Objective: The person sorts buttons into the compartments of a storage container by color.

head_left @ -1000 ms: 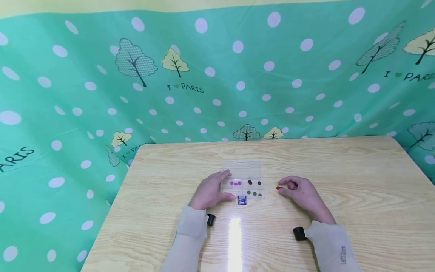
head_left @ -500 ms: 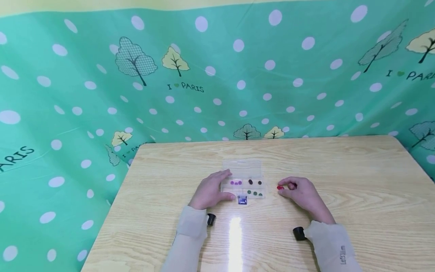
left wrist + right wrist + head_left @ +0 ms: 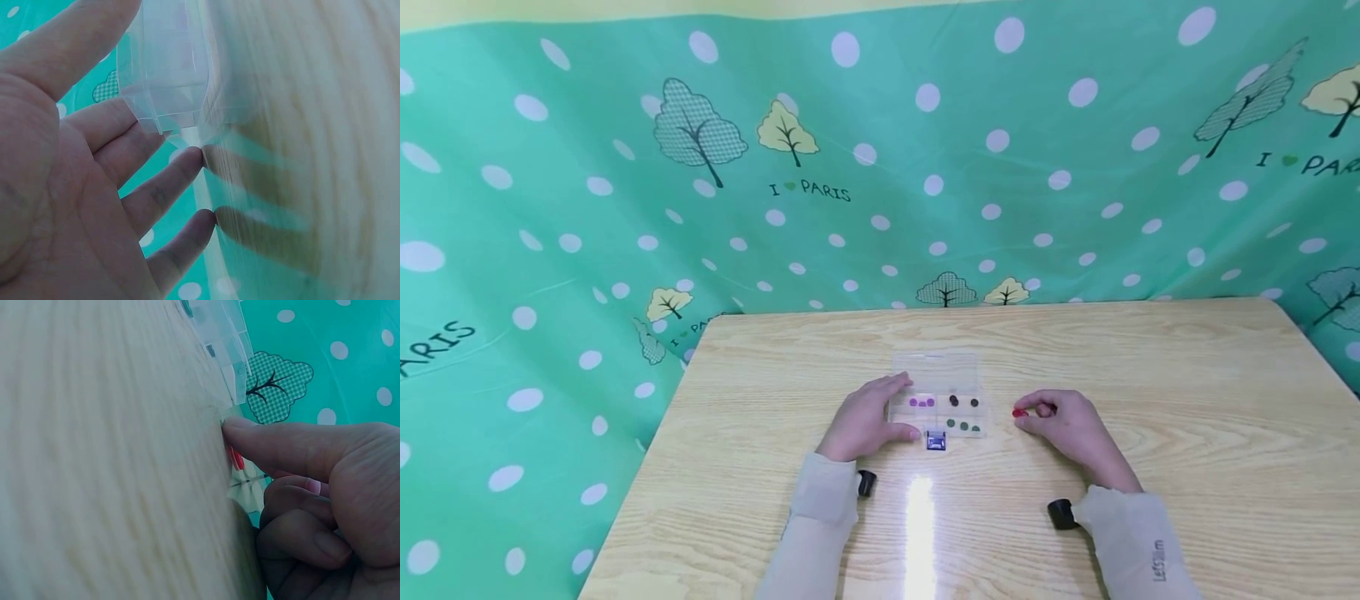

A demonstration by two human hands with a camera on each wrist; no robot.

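A clear plastic box lies on the table with its transparent lid folded back. Small round purple, dark and green pieces sit in separate compartments. My left hand holds the box's left end, thumb along the front and index finger at the back; in the left wrist view the other fingers spread with tips on the tabletop. To the right of the box, my right hand pinches small red round pieces low at the tabletop, its other fingers curled under. The thumb partly hides the red.
A small blue rectangle shows at the box's front edge. The wooden table reaches back to a green dotted cloth. Black wrist cameras sit on both wrists.
More red shows between my right thumb and index finger than a second ago, and the fingertips have shifted slightly round it. My left hand and the box stay put.
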